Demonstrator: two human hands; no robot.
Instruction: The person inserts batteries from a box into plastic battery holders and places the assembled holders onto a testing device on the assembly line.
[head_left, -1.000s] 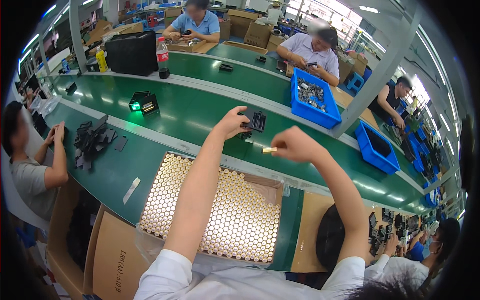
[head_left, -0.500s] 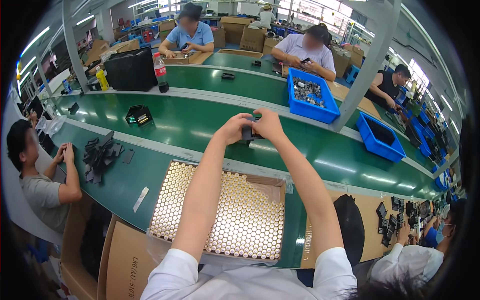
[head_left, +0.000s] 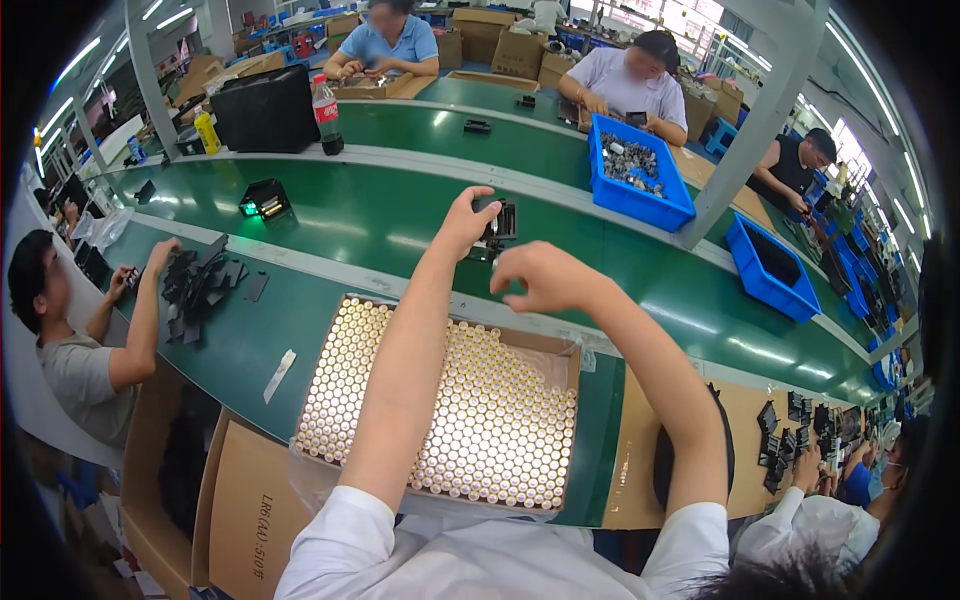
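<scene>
My left hand (head_left: 468,225) is closed on a black plastic battery case (head_left: 503,220) above the green conveyor belt, its open side showing slots. A small shiny bit shows by the thumb; I cannot tell what it is. Just right of and nearer than the case, my right hand (head_left: 545,275) hovers with fingers curled but apart, and I see nothing in them. Below my forearms is a cardboard box (head_left: 562,362) of upright AA batteries (head_left: 490,430) packed in rows, with bare cardboard showing at its far right corner.
Another black case (head_left: 264,200) with a green glow stands on the belt (head_left: 380,225) at the left. Black flat pieces (head_left: 205,285) lie heaped near a co-worker. Blue bins (head_left: 640,205) and a bottle (head_left: 326,115) stand beyond the belt. Black cases (head_left: 785,435) lie at the right.
My right hand has left the case and come back toward the battery box. My left hand still holds the case, now turned to show its slots. The co-worker at the left has raised a hand.
</scene>
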